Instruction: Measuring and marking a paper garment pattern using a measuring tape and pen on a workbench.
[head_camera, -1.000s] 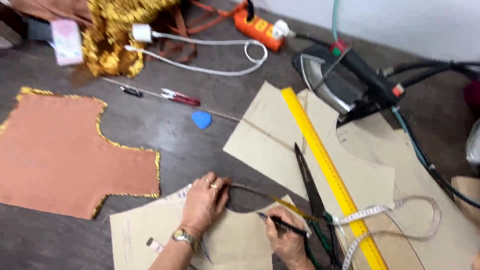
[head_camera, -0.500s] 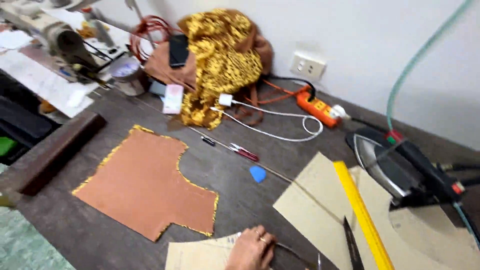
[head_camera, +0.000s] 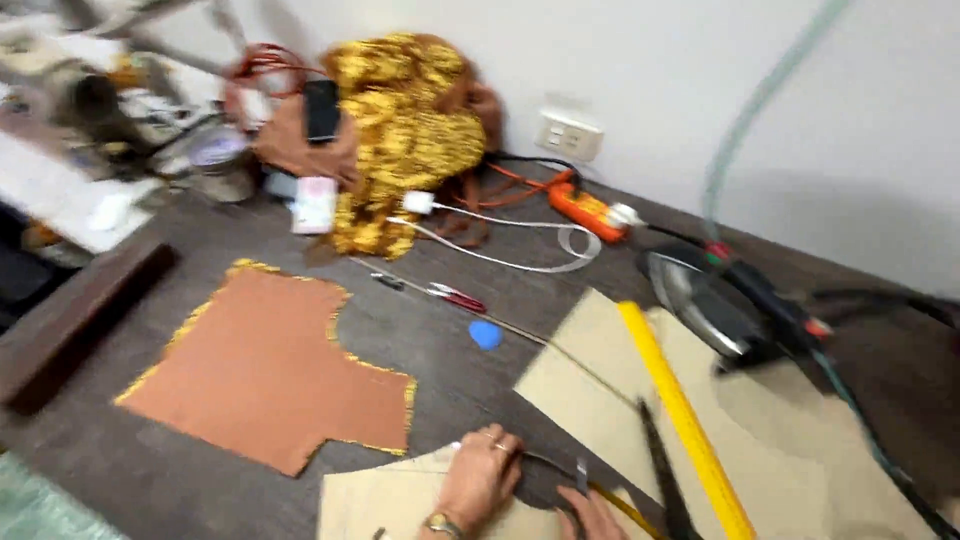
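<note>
Currently left hand (head_camera: 480, 478) flat, fingers spread, palm pressing beige paper pattern (head_camera: 400, 505) onto desk (head_camera: 450, 340) at bottom edge of view. Right hand (head_camera: 592, 515) mostly cut off at frame bottom, closed around thin dark tool, kind unclear. Black scissors (head_camera: 660, 470) just right of it, beside yellow ruler (head_camera: 685, 420). Brown fabric piece (head_camera: 265, 370) left of hands. Blue chalk (head_camera: 486, 334) and red-handled tool (head_camera: 455, 297) further back; iron (head_camera: 700, 305) at right.

Left hand (head_camera: 480, 480): bare, rings on two fingers, gold-toned wristwatch at the wrist. Right hand (head_camera: 592, 515): bare, only partly in view, no sleeve showing.
</note>
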